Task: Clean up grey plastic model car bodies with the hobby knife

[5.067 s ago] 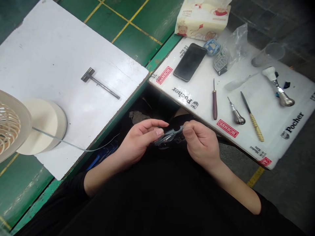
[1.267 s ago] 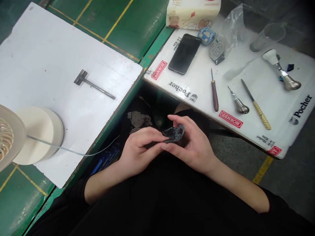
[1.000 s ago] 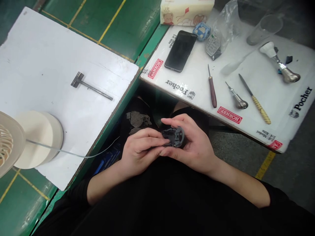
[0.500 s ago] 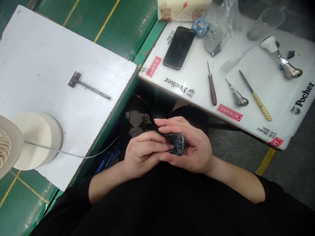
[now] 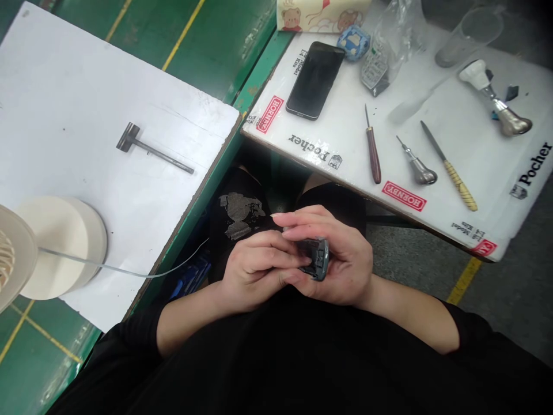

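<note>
The person's left hand (image 5: 253, 268) and right hand (image 5: 341, 259) meet just below the middle of the frame, curled toward each other. The left fingers (image 5: 268, 245) lie bent and stacked, pointing right, while the right fingers (image 5: 313, 216) wrap over from above, pointing left, their tips passing over the left knuckles. The bare left forearm (image 5: 190, 323) rises from the lower left, the bare right forearm (image 5: 408, 311) from the lower right, both emerging from black sleeves (image 5: 133, 331).
</note>
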